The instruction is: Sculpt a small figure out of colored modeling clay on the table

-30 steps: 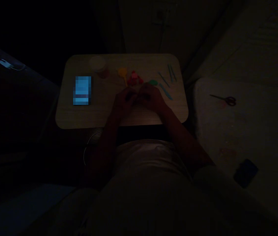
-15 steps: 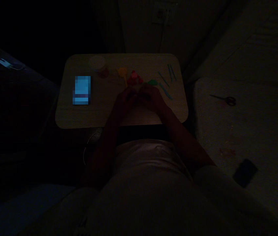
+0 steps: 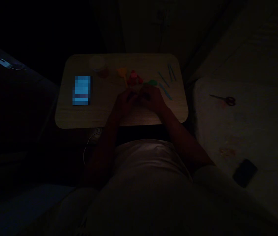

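Observation:
In dim light, my left hand (image 3: 126, 101) and my right hand (image 3: 151, 97) meet over the middle of a wooden table (image 3: 80, 118). Fingers on both are bent and pressed together around something too small and dark to name. Just beyond the fingertips sits a red object (image 3: 134, 77) with a pinkish top. An orange tool (image 3: 122, 72) lies behind my left hand, its handle pointing toward me. Beside my right hand are a green piece (image 3: 151, 82) and a blue knife-like tool (image 3: 165, 91).
A bright blurred screen (image 3: 82, 90) lies at the table's left, with a round tub (image 3: 97, 64) behind it. Several thin sticks (image 3: 169, 72) lie at the back right. Scissors (image 3: 225, 99) and a dark flat object (image 3: 245, 173) rest on a pale surface at right.
Both hands have stayed nearly in place, with slight finger movement. The pale patch between the fingertips is now less visible.

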`<state>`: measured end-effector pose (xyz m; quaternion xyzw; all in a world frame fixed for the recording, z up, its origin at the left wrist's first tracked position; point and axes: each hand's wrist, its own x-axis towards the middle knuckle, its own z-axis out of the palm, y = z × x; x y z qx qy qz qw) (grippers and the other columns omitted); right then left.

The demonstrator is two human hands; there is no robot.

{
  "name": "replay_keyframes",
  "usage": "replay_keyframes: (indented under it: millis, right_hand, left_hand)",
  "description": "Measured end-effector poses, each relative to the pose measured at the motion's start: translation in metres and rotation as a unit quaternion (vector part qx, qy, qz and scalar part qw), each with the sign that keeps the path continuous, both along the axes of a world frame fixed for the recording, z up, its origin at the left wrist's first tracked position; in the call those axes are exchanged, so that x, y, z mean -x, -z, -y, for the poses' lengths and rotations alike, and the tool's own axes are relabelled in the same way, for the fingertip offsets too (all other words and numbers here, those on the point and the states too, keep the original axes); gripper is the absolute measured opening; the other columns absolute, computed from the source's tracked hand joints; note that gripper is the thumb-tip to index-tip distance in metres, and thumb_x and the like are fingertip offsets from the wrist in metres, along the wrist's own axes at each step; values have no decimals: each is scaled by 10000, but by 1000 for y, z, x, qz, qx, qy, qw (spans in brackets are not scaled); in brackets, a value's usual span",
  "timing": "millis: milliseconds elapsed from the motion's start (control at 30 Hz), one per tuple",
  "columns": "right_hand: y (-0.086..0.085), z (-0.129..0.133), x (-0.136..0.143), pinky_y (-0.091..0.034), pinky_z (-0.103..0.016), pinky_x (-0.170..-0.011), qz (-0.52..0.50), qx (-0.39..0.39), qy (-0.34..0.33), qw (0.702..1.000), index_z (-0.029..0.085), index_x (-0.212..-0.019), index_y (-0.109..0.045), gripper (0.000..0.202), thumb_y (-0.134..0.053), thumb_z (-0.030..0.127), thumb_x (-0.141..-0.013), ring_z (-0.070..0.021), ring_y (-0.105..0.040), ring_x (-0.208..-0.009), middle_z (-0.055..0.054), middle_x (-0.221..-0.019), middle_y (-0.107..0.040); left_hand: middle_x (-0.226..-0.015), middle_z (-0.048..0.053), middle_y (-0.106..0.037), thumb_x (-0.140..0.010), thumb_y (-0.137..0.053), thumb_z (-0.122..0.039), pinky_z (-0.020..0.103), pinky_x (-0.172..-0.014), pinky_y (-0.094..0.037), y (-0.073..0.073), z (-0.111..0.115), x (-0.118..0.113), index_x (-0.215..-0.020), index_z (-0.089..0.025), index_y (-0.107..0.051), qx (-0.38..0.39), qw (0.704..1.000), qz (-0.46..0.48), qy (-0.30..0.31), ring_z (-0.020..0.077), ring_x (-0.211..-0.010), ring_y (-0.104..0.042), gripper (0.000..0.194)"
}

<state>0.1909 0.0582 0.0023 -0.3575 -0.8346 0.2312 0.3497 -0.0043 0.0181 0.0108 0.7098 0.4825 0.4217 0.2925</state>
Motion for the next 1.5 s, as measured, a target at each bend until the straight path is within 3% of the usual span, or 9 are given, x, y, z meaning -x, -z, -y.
replay_keyframes:
  millis: [533, 733, 1033, 1500]
  right_hand:
    - [-2, 3, -1, -543, -506, -980, -26, 3, 36, 999, 261, -1114, -680, 370, -569, 589, -983, -311, -663, -1080, -105, -1041, -718]
    - [-2, 3, 0, -545, -535, -1002, -36, -7, 34, 999, 253, -1147, -693, 409, -647, 601, -937, -328, -668, -1112, -128, -1110, -732]
    - [-2, 1, 1, -539, -509, -1008, 1, -8, 15, 1000, 245, -1073, -737, 367, -639, 577, -952, -315, -690, -1071, -127, -1068, -754]
    - [0, 1, 1, -565, -467, -979, -13, -8, 19, 1000, 249, -1117, -745, 339, -636, 528, -956, -297, -712, -1072, -108, -1115, -777]
  left_hand:
    - [-828, 25, -697, -994, -596, -436, 334, -783, -570, 1, 0, 1, -921, -227, -678, -1, 1000, 20, -22, 195, -829, -677, 236]
    - [-849, 31, -701, -999, -589, -444, 343, -829, -560, 1, -1, 1, -922, -229, -669, -4, 999, 15, -32, 209, -902, -687, 242]
    - [-899, 36, -722, -989, -609, -472, 346, -825, -569, 1, 0, 2, -955, -238, -676, -5, 999, 21, -33, 211, -908, -695, 246]
    - [-905, 34, -729, -985, -614, -463, 343, -836, -573, 3, -2, 2, -971, -235, -687, -6, 999, 18, -32, 210, -908, -700, 239]
